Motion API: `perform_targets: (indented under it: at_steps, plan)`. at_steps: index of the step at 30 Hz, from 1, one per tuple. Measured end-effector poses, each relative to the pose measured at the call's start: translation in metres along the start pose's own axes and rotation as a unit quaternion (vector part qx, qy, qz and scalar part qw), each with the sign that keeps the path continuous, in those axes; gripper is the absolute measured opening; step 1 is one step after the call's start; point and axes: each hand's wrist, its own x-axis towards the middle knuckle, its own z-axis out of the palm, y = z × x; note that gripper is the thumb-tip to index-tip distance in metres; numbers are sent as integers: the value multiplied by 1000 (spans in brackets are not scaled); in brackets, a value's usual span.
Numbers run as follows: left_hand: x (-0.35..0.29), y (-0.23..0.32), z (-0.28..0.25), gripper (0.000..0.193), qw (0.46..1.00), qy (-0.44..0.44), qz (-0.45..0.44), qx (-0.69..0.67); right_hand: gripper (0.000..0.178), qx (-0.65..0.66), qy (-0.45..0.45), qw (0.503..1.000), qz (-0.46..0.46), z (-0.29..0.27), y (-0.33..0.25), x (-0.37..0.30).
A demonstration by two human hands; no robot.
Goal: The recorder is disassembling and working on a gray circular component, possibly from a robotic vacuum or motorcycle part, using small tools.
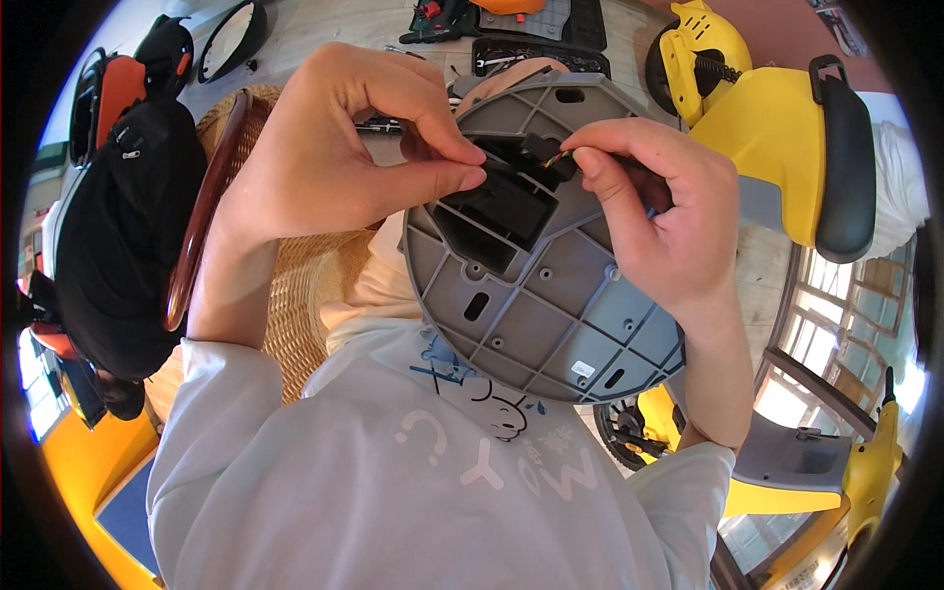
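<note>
A round grey plastic plate (pixel 551 315) with ribs and slots is held up against my chest, its back side facing me. A black rectangular housing (pixel 497 211) sits near its upper part. My left hand (pixel 344 147) pinches the black part at its top edge with thumb and fingers. My right hand (pixel 659 211) grips the plate's right rim while its thumb and forefinger pinch thin coloured wires (pixel 559 157) at a small black connector (pixel 546 149).
A woven straw chair (pixel 285 285) with a wooden rim is at my left, a black bag (pixel 123 226) beside it. Yellow ride-on toy car parts (pixel 777 128) stand at the right. Tools (pixel 438 20) and a black case (pixel 541 54) lie on the floor beyond.
</note>
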Motion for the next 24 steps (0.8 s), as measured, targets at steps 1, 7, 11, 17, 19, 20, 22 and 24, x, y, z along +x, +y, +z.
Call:
perform_targets:
  at_steps: [1, 7, 11, 17, 19, 20, 22, 24]
  plan:
    - [0, 0, -1, 16, 1000, -2, 7, 5, 6, 9, 5, 1000, 1, 1, 0, 0]
    - [-1, 0, 0, 17, 1000, -5, 2, -3, 5, 10, 3, 1000, 5, 0, 0, -1]
    - [-2, 1, 0, 18, 1000, -8, -1, -2, 5, 8, -1, 1000, 10, 0, -1, 0]
    - [-1, 3, 1, 20, 1000, -15, -4, -9, 4, 10, 5, 1000, 5, 0, 2, 0]
    - [-2, 3, 1, 20, 1000, -13, 0, -7, 4, 6, 10, 1000, -11, 0, 4, 1]
    - [-2, 2, 2, 20, 1000, -13, -1, -8, 4, 6, 10, 1000, -11, 0, 4, 1]
    - [-2, 2, 3, 20, 1000, -2, 0, -14, 4, 8, 1, 1000, 7, 0, 3, 1]
    - [-1, 3, 2, 20, 1000, -7, -1, -13, 3, 21, -1, 1000, 15, -1, 3, 2]
